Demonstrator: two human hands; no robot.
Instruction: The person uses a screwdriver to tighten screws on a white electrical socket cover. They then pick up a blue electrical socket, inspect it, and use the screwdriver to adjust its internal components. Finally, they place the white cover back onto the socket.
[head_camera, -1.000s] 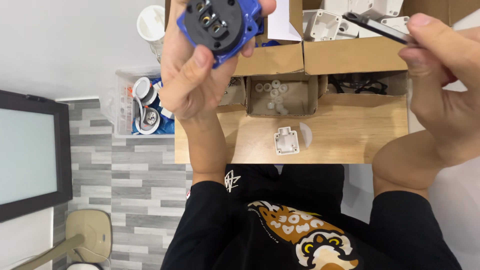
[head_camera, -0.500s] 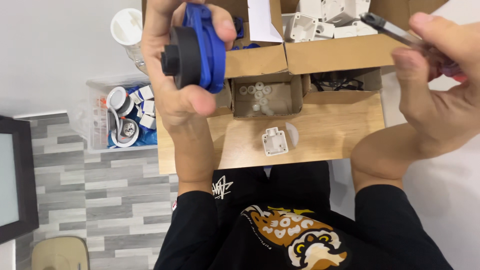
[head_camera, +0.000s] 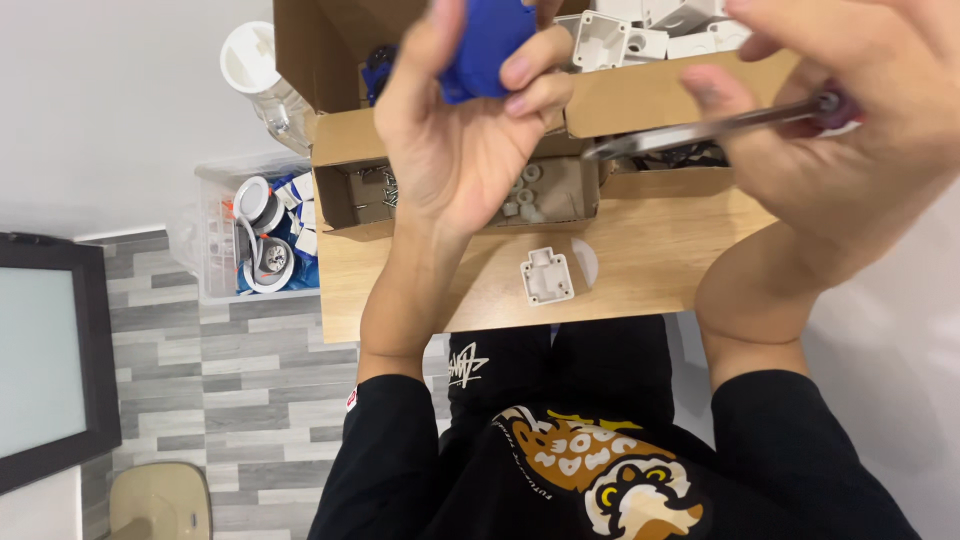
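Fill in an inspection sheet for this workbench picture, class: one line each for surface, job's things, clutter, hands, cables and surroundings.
Surface: small wooden table, bare wood at the near edge.
Job's things: blue plastic part and a screwdriver with a metal shaft.
Clutter: white plastic cover lying on the table; open cardboard boxes holding small white parts and screws.
Hands: left hand grips the blue plastic part; right hand holds the screwdriver, tip pointing towards the left hand.
Cables: nothing seen clearly.
Surroundings: clear plastic bin of parts on the grey plank floor; dark framed panel at left.
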